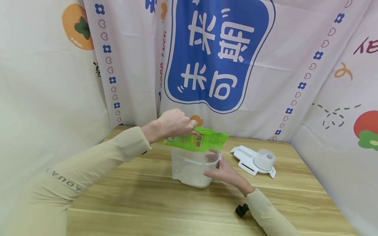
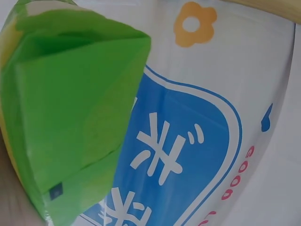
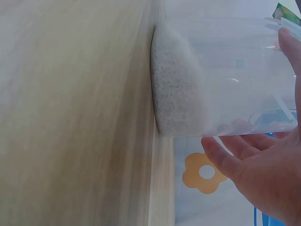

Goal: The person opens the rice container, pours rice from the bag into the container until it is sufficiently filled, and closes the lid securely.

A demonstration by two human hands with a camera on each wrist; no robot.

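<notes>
A green printed bag (image 1: 211,139) is gripped by my left hand (image 1: 177,123) and lies tilted across the top of a clear plastic container (image 1: 189,173). The left wrist view shows the folded end of the same bag (image 2: 80,108) close up. My right hand (image 1: 227,173) holds the container by its right side, thumb near the rim and fingers round the far side. In the right wrist view, pale rice-like grains (image 3: 176,89) fill the bottom of the upright container. The bag's mouth is hidden from view.
On the wooden table (image 1: 141,203), a white lid (image 1: 245,155) with a translucent cup (image 1: 264,160) on it sits to the right of the container. A small black object (image 1: 242,209) is by my right sleeve. Printed curtains (image 1: 136,65) stand behind and at both sides.
</notes>
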